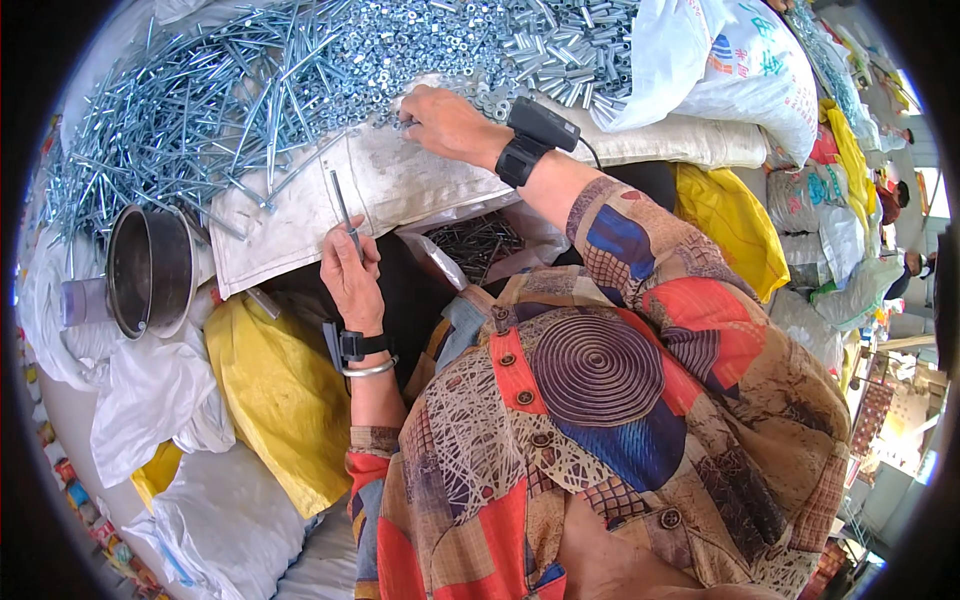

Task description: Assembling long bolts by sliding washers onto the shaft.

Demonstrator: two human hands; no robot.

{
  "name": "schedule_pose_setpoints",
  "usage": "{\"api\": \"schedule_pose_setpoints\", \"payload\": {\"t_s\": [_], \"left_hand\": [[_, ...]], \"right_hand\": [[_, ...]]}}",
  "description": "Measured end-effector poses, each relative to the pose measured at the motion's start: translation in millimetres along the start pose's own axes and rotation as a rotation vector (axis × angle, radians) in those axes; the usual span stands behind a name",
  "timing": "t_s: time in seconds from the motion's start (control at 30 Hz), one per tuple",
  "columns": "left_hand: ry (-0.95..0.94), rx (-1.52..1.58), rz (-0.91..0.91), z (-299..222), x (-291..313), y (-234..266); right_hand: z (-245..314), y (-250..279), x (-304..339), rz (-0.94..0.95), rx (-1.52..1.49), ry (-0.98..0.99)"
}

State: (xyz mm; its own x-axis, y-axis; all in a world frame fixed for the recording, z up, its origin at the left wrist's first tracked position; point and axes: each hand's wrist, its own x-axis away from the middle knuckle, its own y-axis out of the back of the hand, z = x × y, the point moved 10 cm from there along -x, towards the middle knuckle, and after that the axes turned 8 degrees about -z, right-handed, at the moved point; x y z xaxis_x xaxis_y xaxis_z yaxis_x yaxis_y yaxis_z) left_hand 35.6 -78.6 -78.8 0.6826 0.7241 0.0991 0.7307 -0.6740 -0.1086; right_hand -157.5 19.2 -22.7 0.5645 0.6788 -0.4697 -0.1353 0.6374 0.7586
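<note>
My left hand (352,278) is closed around the lower end of a long metal bolt (341,200), which stands up from the fingers. A thicker sleeve-like part shows on it just above the fingertips. Farther forward, my right hand (445,122) reaches to the near edge of a heap of small metal nuts (400,60). Its fingers are curled and pressed together; whatever is between them is hidden. Left of the nuts lies a large heap of long bolts (200,110). To their right is a pile of short metal tubes (575,50).
A white padded sack (300,215) edges the work surface. A dark metal pot (150,270) stands at left. Below my hands, an open bag holds several metal bolts (475,245). Yellow sacks (275,390) and white sacks (760,80) lie around. People appear at far right.
</note>
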Motion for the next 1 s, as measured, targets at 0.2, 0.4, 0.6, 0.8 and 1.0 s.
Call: {"api": "schedule_pose_setpoints", "payload": {"t_s": [0.2, 0.4, 0.6, 0.8, 1.0], "left_hand": [[-0.051, -0.030, 0.023, -2, 0, -4], [-0.109, -0.096, 0.099, -7, 0, -13], [-0.225, -0.198, 0.157, -10, 1, -21], [-0.260, -0.321, 0.171, -15, 3, -29], [-0.285, -0.392, 0.136, -15, 1, -28]], "right_hand": [[-3, -10, -10, 0.102, -0.013, 0.002], [10, -8, -9, 0.081, -0.132, 0.058], [4, 1, 8, 0.120, -0.540, -0.385], [28, 7, 28, 0.133, -0.906, -0.543], [41, 18, 33, 0.017, -0.786, -0.455]]}}
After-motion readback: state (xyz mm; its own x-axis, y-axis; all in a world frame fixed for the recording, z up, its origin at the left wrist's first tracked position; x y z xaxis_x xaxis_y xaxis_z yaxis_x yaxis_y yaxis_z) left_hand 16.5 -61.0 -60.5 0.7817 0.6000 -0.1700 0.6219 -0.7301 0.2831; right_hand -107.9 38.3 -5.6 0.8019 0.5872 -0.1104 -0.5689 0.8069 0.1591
